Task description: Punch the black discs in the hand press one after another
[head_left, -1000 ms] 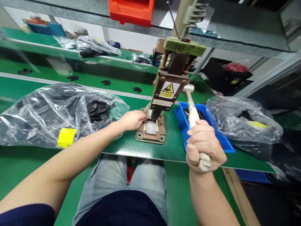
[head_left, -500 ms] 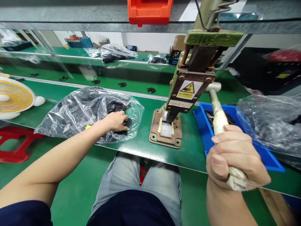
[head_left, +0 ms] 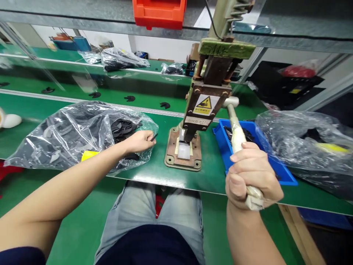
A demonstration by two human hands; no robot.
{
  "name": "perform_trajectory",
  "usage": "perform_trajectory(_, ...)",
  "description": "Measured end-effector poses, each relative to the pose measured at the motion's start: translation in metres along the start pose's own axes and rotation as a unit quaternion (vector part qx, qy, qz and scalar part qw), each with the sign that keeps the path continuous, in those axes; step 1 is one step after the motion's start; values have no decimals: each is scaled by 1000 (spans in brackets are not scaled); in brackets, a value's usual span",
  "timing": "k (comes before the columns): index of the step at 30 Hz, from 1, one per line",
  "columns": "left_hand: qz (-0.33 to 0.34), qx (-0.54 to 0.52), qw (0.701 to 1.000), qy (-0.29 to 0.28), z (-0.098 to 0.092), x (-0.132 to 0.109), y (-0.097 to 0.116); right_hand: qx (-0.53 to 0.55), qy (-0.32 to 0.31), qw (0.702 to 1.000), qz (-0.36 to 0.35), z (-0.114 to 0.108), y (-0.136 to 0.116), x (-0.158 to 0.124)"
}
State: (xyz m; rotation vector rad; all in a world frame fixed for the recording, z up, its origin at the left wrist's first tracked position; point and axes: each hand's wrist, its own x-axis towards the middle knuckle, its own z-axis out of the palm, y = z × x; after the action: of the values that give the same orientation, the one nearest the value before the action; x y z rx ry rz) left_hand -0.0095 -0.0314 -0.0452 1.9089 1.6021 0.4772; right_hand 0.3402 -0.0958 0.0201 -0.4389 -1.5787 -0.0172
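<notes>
My left hand (head_left: pixel 140 141) pinches a thin black flat piece (head_left: pixel 154 137), seen nearly edge-on, above the mouth of a clear plastic bag (head_left: pixel 74 127). Many dark flat pieces (head_left: pixel 122 129) fill that bag. My right hand (head_left: pixel 255 176) is wrapped round the taped lever handle (head_left: pixel 237 138) of a hand press (head_left: pixel 206 106). Beneath the press's ram, a white block (head_left: pixel 184 151) sits on the brown metal base (head_left: pixel 171 147). No black piece shows on the block.
Right of the press stands a blue bin (head_left: pixel 223 141) with dark pieces, beside another plastic bag (head_left: pixel 311 147). Several black notched pieces (head_left: pixel 164 105) lie in a row on the green surface behind. An orange bin (head_left: pixel 160 14) hangs overhead.
My left hand has lifted off the pile in the bag, now with a black piece between its fingers. My right hand stays on the lever. The whole view has shifted.
</notes>
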Motion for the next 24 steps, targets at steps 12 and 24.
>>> perform_trajectory(12,-87,-405,910,-24,59,48,62,-4,-1,1000,11,0,-4,-1)
perform_trajectory(24,-112,-317,937,-90,63,76,73,-12,-12,999,31,-2,-8,-2)
